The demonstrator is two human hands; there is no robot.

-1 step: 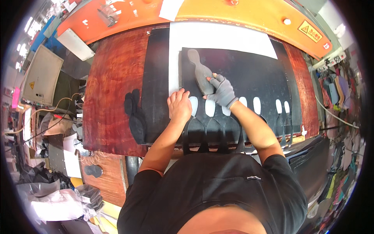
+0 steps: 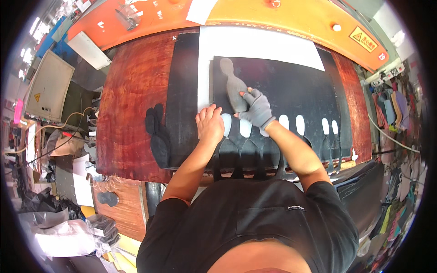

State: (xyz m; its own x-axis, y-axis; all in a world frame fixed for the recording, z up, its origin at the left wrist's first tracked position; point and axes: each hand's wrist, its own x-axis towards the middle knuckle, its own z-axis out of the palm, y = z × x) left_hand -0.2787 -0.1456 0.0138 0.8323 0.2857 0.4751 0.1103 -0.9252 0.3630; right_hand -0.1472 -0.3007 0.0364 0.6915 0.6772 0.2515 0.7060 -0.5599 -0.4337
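My right hand (image 2: 259,109), in a grey glove with bare fingertips, grips the near, wider end of a grey sole-shaped piece (image 2: 235,86). That piece lies over the left part of a black sheet (image 2: 296,91), its narrower end pointing away from me. Bare and with fingers extended, my left hand (image 2: 210,123) rests at the sheet's left edge. Along the near side of the sheet run several sole-shaped cutouts (image 2: 284,122), white showing through their tops. Farther left lies a group of black sole-shaped pieces (image 2: 160,145). Under the sheet is a white sheet (image 2: 259,41).
An orange machine beam (image 2: 255,12) spans the far side of the reddish-brown board (image 2: 132,100). A metal cabinet (image 2: 50,86) stands at the left. Below it are a wooden side surface with a dark sole-shaped piece (image 2: 108,198) and plastic bags (image 2: 68,236). Coloured sheets hang at the right.
My right hand has shifted slightly left, and the near end of the grey sole-shaped piece has moved left with it. My left hand stays in place.
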